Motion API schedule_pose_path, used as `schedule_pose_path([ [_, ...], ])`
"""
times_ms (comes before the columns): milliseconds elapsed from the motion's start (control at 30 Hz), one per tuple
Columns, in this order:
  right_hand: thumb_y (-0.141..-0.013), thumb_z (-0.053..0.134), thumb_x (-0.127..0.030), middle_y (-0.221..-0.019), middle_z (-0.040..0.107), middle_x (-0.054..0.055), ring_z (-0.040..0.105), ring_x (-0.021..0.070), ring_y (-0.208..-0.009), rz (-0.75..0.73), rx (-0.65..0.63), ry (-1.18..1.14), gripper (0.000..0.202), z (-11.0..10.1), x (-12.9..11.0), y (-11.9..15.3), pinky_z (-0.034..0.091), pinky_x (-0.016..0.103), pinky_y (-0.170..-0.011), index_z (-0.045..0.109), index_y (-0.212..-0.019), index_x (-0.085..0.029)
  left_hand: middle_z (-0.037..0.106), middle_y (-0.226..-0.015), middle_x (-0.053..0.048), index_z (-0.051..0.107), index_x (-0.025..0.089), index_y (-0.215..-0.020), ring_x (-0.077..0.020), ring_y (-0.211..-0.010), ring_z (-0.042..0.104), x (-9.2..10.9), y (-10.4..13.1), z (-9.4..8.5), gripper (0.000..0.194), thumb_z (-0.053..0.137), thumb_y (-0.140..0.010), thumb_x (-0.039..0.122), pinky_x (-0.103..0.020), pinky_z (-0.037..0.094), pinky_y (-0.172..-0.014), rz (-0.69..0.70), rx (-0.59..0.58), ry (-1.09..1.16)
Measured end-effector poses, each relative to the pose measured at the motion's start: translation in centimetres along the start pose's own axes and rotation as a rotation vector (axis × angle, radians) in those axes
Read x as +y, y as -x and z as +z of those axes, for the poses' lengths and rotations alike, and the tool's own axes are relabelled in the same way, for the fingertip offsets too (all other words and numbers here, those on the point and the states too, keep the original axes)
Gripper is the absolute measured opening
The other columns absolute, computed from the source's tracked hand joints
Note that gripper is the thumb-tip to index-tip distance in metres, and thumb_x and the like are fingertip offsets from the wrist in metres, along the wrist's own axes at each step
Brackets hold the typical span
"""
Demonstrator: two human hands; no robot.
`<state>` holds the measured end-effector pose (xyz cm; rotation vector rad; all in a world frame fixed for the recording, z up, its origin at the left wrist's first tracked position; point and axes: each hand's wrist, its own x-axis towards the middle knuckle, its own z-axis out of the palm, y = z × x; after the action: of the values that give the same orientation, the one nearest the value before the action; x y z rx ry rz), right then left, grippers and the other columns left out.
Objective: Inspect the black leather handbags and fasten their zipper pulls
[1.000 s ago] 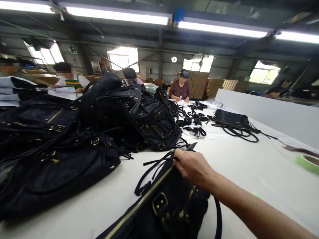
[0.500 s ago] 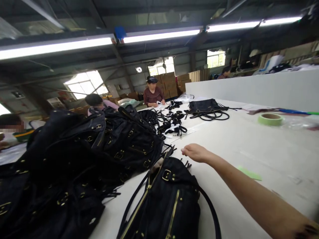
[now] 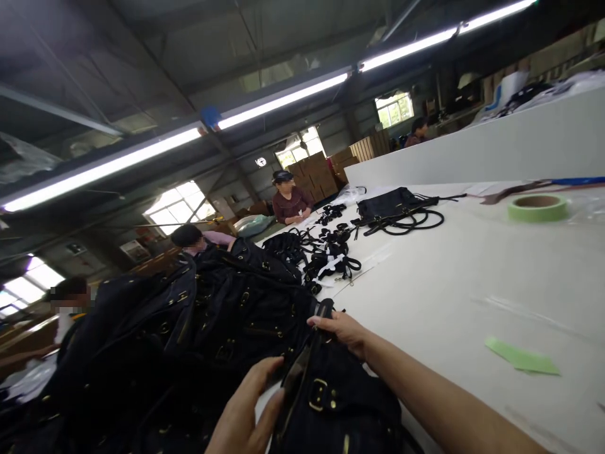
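Note:
A black handbag [image 3: 359, 403] with gold-coloured buckles and studs lies in front of me, its zipped top partly open. My right hand [image 3: 347, 332] pinches the dark tab at the far end of its zipper, thumb on top. Low in the middle, my left hand [image 3: 248, 410] is beside the bag's opening, thumb and fingers spread apart. Whether its thumb touches the bag's edge I cannot tell. The near end of the bag is cut off by the frame.
A large heap of black bags [image 3: 189, 334] fills the left. Straps [image 3: 331, 252], another black bag [image 3: 394, 208], green tape [image 3: 537, 208] and a green strip [image 3: 522, 356] lie on the white table [image 3: 439, 302]. Co-workers sit across and to the left.
My right hand has gone from beside the bag to gripping its zipper tab. My left hand has come into view at the bag's left side. The view has tilted.

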<state>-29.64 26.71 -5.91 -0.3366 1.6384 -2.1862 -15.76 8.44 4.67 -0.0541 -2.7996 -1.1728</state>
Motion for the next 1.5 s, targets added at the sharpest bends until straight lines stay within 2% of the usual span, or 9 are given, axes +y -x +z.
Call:
schedule_pose_path([
  [200, -0.088, 0.055, -0.05, -0.056, 0.047, -0.002, 0.037, 0.0068, -0.044, -0.079, -0.029, -0.192, 0.042, 0.0, -1.6, 0.6, 0.029, 0.019, -0.043, 0.065, -0.081, -0.01, 0.063, -0.117, -0.009, 0.057, 0.02, -0.121, -0.0246, -0.108, 0.058, 2.8, -6.6, 4.4, 0.035, 0.053, -0.088, 0.034, -0.037, 0.043, -0.098, 0.153, -0.114, -0.05],
  [300, -0.086, 0.054, -0.051, -0.053, 0.043, -0.004, 0.035, 0.0067, -0.042, -0.08, -0.012, -0.287, 0.042, -0.2, -3.0, 1.3, 0.031, 0.019, -0.041, 0.064, -0.087, -0.01, 0.067, -0.104, -0.006, 0.06, 0.019, -0.106, -0.0216, -0.096, 0.063, 4.5, -7.9, 6.0, 0.022, 0.052, -0.089, 0.031, -0.032, 0.047, -0.088, 0.095, -0.226, 0.095],
  [433, -0.085, 0.052, -0.049, -0.051, 0.038, -0.006, 0.032, 0.0071, -0.042, -0.092, 0.043, -0.362, 0.045, -0.6, -4.6, 2.3, 0.03, 0.019, -0.041, 0.065, -0.101, -0.009, 0.067, -0.085, -0.003, 0.061, 0.019, -0.089, -0.0187, -0.079, 0.062, 6.1, -8.0, 7.0, 0.019, 0.055, -0.088, 0.038, -0.028, 0.046, -0.075, 0.121, -0.167, 0.066],
  [567, -0.09, 0.049, -0.043, -0.054, 0.044, -0.005, 0.035, 0.0075, -0.043, -0.178, 0.024, -0.235, 0.04, -1.3, -6.4, 4.0, 0.032, 0.02, -0.044, 0.065, -0.108, -0.011, 0.065, -0.08, -0.002, 0.056, 0.019, -0.087, -0.0163, -0.072, 0.06, 6.6, -7.6, 6.8, 0.03, 0.068, -0.078, 0.045, -0.025, 0.046, -0.066, -0.034, -0.26, 0.333],
  [667, -0.093, 0.048, -0.036, -0.067, 0.055, 0.0, 0.047, 0.0096, -0.057, -0.407, -0.03, 0.1, 0.03, -1.7, -8.0, 5.9, 0.038, 0.023, -0.057, 0.066, -0.088, -0.013, 0.062, -0.08, -0.001, 0.054, 0.017, -0.084, -0.0149, -0.073, 0.059, 7.0, -6.9, 6.5, 0.035, 0.077, -0.07, 0.041, -0.025, 0.048, -0.069, -0.141, -0.31, 0.49],
  [800, -0.092, 0.049, -0.03, -0.072, 0.057, 0.0, 0.05, 0.0116, -0.065, -0.567, -0.019, 0.507, 0.025, -1.9, -9.8, 8.4, 0.036, 0.023, -0.061, 0.059, -0.074, -0.015, 0.061, -0.081, -0.001, 0.057, 0.016, -0.085, -0.013, -0.076, 0.055, 8.4, -5.3, 6.2, 0.031, 0.075, -0.073, 0.038, -0.022, 0.046, -0.071, -0.102, -0.324, 0.442],
  [1033, -0.096, 0.043, -0.03, -0.072, 0.057, 0.0, 0.05, 0.0119, -0.063, -0.645, 0.05, 0.66, 0.028, -1.2, -10.2, 9.5, 0.035, 0.023, -0.061, 0.055, -0.075, -0.017, 0.059, -0.084, -0.002, 0.054, 0.016, -0.09, -0.0178, -0.082, 0.056, 10.2, -3.5, 5.5, 0.024, 0.064, -0.08, 0.036, -0.028, 0.046, -0.074, -0.061, -0.27, 0.271],
  [1267, -0.098, 0.04, -0.039, -0.067, 0.057, 0.001, 0.05, 0.0131, -0.06, -0.63, 0.18, 0.475, 0.036, -0.9, -9.5, 8.9, 0.038, 0.025, -0.061, 0.065, -0.092, -0.016, 0.062, -0.086, -0.003, 0.06, 0.018, -0.096, -0.0164, -0.078, 0.055, 9.9, -3.0, 4.7, 0.02, 0.058, -0.083, 0.032, -0.027, 0.044, -0.069, -0.01, -0.247, 0.045],
  [1500, -0.095, 0.048, -0.048, -0.063, 0.052, -0.001, 0.042, 0.0088, -0.05, -0.478, -0.001, 0.09, 0.04, -1.0, -9.4, 9.1, 0.034, 0.02, -0.048, 0.066, -0.108, -0.015, 0.063, -0.086, -0.003, 0.06, 0.016, -0.099, -0.0141, -0.071, 0.054, 9.1, -3.4, 4.7, 0.029, 0.068, -0.077, 0.032, -0.025, 0.041, -0.063, -0.028, -0.353, 0.191],
])
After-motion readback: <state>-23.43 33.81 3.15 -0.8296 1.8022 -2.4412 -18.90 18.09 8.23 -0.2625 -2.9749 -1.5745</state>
